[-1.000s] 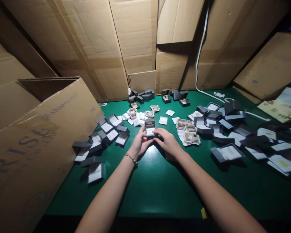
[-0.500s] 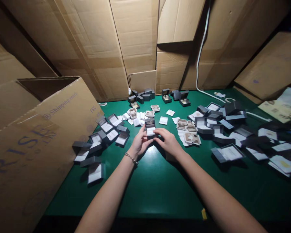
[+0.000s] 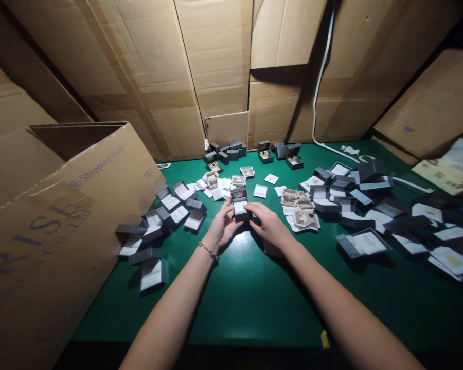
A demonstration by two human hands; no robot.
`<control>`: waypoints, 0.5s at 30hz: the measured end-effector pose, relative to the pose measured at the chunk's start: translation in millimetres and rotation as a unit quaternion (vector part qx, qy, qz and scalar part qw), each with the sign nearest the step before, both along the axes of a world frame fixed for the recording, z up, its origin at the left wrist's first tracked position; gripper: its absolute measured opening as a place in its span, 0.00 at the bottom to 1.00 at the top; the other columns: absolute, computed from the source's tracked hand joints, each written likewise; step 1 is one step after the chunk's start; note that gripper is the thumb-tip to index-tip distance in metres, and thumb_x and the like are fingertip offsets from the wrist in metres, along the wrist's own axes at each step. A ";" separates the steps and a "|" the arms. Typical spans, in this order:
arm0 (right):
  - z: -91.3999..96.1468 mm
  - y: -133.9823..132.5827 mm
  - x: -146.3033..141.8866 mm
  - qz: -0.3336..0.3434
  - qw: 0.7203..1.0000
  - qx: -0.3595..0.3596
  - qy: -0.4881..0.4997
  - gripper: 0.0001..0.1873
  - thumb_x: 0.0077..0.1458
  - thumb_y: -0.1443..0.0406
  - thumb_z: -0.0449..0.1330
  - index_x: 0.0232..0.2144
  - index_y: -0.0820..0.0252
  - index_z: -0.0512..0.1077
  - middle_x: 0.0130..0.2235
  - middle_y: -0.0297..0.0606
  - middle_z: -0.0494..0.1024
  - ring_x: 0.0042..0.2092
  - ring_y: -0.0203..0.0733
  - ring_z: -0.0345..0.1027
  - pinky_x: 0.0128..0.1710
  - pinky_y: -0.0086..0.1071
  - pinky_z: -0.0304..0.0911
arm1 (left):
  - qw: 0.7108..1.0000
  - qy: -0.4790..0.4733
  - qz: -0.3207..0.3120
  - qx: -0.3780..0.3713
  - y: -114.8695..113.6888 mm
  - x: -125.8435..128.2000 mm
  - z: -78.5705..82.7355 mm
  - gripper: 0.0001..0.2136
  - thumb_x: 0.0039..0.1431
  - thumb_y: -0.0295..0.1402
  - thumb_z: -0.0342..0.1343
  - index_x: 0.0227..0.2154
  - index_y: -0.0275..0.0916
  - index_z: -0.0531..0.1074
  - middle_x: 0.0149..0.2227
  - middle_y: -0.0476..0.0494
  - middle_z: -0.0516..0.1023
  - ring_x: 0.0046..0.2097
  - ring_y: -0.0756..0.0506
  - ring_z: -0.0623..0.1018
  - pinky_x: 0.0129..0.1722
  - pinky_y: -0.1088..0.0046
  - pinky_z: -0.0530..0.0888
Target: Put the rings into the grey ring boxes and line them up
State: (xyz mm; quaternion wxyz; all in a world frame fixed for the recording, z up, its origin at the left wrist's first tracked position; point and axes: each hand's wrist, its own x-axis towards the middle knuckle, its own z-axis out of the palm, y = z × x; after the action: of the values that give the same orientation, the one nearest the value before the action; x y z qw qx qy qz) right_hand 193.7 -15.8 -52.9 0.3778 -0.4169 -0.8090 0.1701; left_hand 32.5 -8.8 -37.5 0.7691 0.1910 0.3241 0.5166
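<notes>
My left hand point(image 3: 223, 226) and my right hand point(image 3: 268, 223) meet at the middle of the green table point(image 3: 247, 293). Both hold a small dark grey hinged box point(image 3: 239, 203) with its lid up and a white pad inside. My left fingers grip its left side, and my right fingers press on the white pad at its front. A bracelet point(image 3: 209, 251) sits on my left wrist.
Open grey boxes lie in a pile to the left point(image 3: 158, 226) and a larger pile to the right point(image 3: 370, 205). White cards and beige inserts point(image 3: 301, 210) lie behind my hands. A big cardboard carton point(image 3: 54, 221) stands at the left; cardboard sheets line the back. A white cable point(image 3: 320, 77) hangs down.
Almost nothing moved; my hands stay on the small box, with slight finger shifts on the white pad.
</notes>
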 end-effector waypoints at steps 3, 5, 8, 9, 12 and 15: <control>0.0 -0.9 0.3 -0.003 1.000 -0.005 -0.014 0.23 0.52 0.75 0.52 0.50 0.55 0.69 0.51 0.43 0.73 0.53 0.44 0.68 0.53 0.41 0.66 | 0.999 0.048 0.005 -0.014 -0.8 1.3 1.0 0.29 0.54 0.23 0.54 0.59 0.40 0.56 0.36 0.43 0.77 0.30 0.52 0.77 0.30 0.79 0.76; 0.1 -1.3 0.1 -0.007 1.000 -0.007 -0.016 0.23 0.52 0.75 0.53 0.49 0.55 0.70 0.50 0.43 0.73 0.52 0.44 0.68 0.52 0.40 0.67 | 0.997 0.069 0.006 -0.025 -1.6 1.3 1.7 0.30 0.53 0.22 0.54 0.59 0.40 0.55 0.34 0.45 0.76 0.29 0.52 0.77 0.29 0.80 0.76; -0.1 -1.4 -0.4 -0.011 1.000 -0.003 -0.009 0.22 0.52 0.75 0.53 0.48 0.54 0.71 0.49 0.42 0.74 0.51 0.43 0.69 0.51 0.39 0.68 | 0.996 0.079 0.005 -0.031 -2.2 0.6 1.9 0.31 0.52 0.21 0.54 0.59 0.40 0.55 0.32 0.47 0.76 0.28 0.53 0.76 0.30 0.80 0.76; -0.2 -1.3 -0.4 -0.011 1.000 -0.001 -0.005 0.22 0.52 0.75 0.53 0.47 0.54 0.71 0.49 0.42 0.74 0.51 0.43 0.70 0.50 0.39 0.68 | 0.996 0.083 0.004 -0.033 -2.2 0.4 1.8 0.31 0.52 0.21 0.54 0.59 0.40 0.55 0.32 0.47 0.76 0.28 0.53 0.76 0.30 0.80 0.76; -0.7 -1.2 -0.5 -0.010 1.000 0.000 -0.002 0.21 0.52 0.76 0.53 0.46 0.56 0.72 0.49 0.42 0.74 0.50 0.43 0.70 0.50 0.38 0.68 | 0.995 0.095 -0.004 -0.036 -2.1 0.1 1.3 0.32 0.51 0.20 0.54 0.59 0.42 0.55 0.31 0.49 0.75 0.27 0.54 0.76 0.30 0.80 0.76; -0.5 -1.8 -0.2 -0.013 1.000 -0.008 -0.016 0.19 0.52 0.76 0.53 0.45 0.58 0.72 0.49 0.44 0.74 0.50 0.44 0.70 0.49 0.37 0.68 | 0.994 0.104 -0.006 -0.037 -2.0 0.0 1.2 0.33 0.50 0.20 0.54 0.60 0.42 0.54 0.31 0.49 0.75 0.27 0.53 0.76 0.31 0.79 0.76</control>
State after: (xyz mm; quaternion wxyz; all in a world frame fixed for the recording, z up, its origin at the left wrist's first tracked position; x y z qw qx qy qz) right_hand 193.5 -17.6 -53.4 0.3636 -0.4328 -0.8082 0.1651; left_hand 32.6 -10.8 -36.3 0.7410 0.2171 0.4204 0.4765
